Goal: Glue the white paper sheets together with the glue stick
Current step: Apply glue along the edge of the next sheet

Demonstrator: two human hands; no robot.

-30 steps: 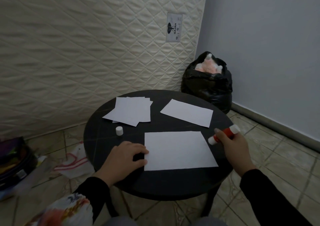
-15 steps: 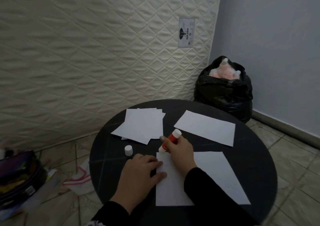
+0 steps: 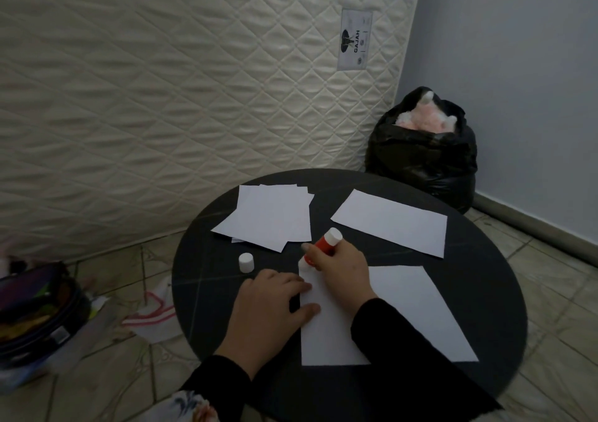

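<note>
A white paper sheet [image 3: 417, 311] lies near the front of the round black table [image 3: 207, 260]. My right hand [image 3: 339, 269] grips the red and white glue stick [image 3: 323, 245], whose tip touches the sheet's far left corner. My left hand [image 3: 271, 308] rests flat on the sheet's left edge, fingers and thumb on the paper. A stack of white sheets [image 3: 268, 217] sits at the back left. One single sheet [image 3: 391, 222] lies at the back right. The white glue cap [image 3: 246, 262] stands on the table left of my hands.
A quilted mattress [image 3: 161, 98] leans against the wall behind the table. A full black rubbish bag [image 3: 424, 159] stands in the corner at the back right. On the tiled floor to the left are a bag [image 3: 35, 318] and a white cloth [image 3: 152, 315].
My right hand carried the glue stick from the sheet's right side across to its far left corner. My left hand stayed on the left edge. The view moved closer and shifted left.
</note>
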